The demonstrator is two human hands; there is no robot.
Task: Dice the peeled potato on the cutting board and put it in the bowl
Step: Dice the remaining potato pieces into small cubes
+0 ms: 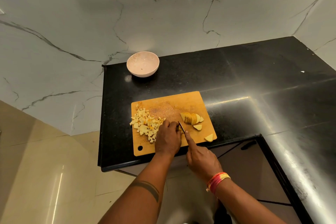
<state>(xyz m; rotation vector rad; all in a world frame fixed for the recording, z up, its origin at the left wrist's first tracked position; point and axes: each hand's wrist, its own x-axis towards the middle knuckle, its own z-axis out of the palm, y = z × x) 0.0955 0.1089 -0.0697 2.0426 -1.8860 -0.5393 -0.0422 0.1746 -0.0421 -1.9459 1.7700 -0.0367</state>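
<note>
Now, lying heaped at the left of the cutting board: a pile of diced potato, a few cubes spilling to the board's left edge. Standing well behind on the black counter, apart from the board and holding none of the dice: the pale bowl (only faint smears inside). Pressing down just right of the pile: the left hand, fingers curled over a small piece of potato that is mostly hidden under the knuckles. Meeting that piece right beside the fingertips: the knife, blade angled down toward the board. Gripping the handle: the right hand, index finger stretched along the blade's spine, a red and yellow thread band circling the wrist. Waiting further right on the board: a row of potato slices leaning on one another, one loose slice just below, another wedge sitting at the near right corner.
</note>
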